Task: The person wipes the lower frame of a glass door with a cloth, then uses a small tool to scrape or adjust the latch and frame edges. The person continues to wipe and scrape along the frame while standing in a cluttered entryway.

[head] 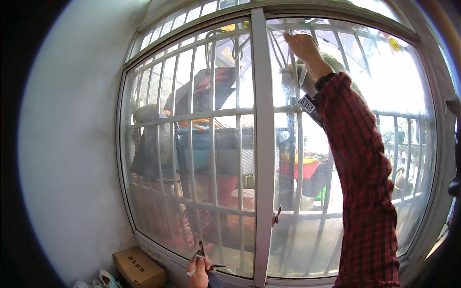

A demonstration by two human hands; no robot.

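My right hand [304,45] is raised to the upper left corner of the right glass pane [313,237], thumb and forefinger pinched together. A thin pale strip [276,29] runs from these fingertips towards the window frame; its material is unclear. A black band circles that wrist, and a dark device with a printed code [309,106] sits just below it. Low down at the left pane [216,230], my left hand [198,275] grips a dark metal tool [201,247], possibly scissors, together with a crumpled white scrap [192,270]. The fingers hide much of the tool.
An upright metal frame bar [262,144] divides the sliding window, with a small latch [276,216] on it. Security bars [212,154] stand behind the glass. A cardboard box [138,268] and shoes [107,279] lie by the white wall [72,144] at lower left.
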